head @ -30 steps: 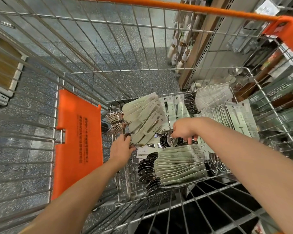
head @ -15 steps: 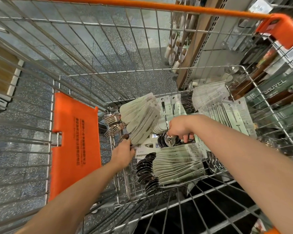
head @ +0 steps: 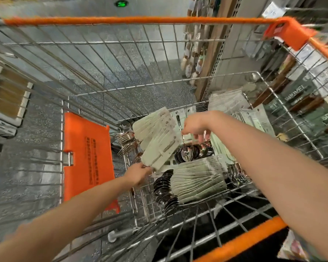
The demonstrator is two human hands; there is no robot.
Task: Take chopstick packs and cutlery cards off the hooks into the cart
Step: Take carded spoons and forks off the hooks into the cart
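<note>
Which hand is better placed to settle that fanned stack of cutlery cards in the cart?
Left. The left hand already grips the fanned cutlery cards at their lower end; the right hand hovers above the spoons.

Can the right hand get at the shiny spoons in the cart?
Probably yes. The right hand hangs just above the shiny spoons, with nothing lying between them; the left hand holds the fanned cards off to the side.

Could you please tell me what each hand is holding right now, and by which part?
The left hand grips the fanned bundle of pale green cutlery cards by its lower end. The right hand hangs above the cart's shiny spoons; any hold is unclear.
</note>
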